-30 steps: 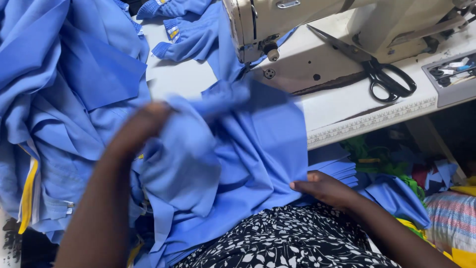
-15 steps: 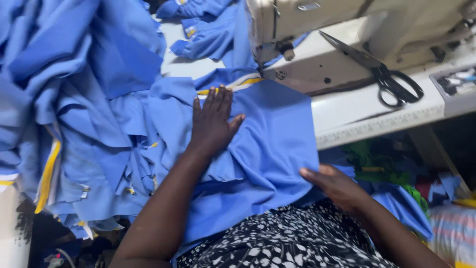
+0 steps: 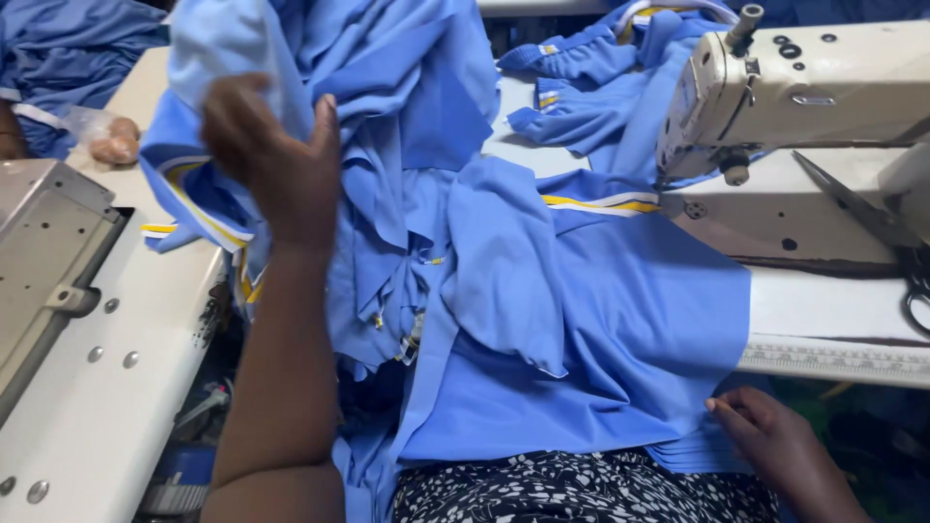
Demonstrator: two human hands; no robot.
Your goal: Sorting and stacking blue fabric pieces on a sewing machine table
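Note:
A pile of blue garment pieces (image 3: 407, 145) with yellow and white trim hangs over the table to my left. My left hand (image 3: 276, 165) is raised against this pile, fingers closed on a fold of blue cloth. A flat blue fabric piece (image 3: 620, 339) lies across my lap and the table edge. My right hand (image 3: 775, 450) rests at its lower right corner, fingertips pinching the stacked edge. Below it is my black and white patterned garment (image 3: 581, 489).
A cream sewing machine (image 3: 804, 87) stands at the upper right on a white table (image 3: 833, 320), with black scissors (image 3: 891, 242) at the right edge. A second grey machine table (image 3: 87, 329) fills the left. More blue pieces (image 3: 581, 107) lie behind.
My left hand has lifted off the flat piece and moved up and left into the hanging pile. The view has shifted left. My right hand stays at the lower right edge.

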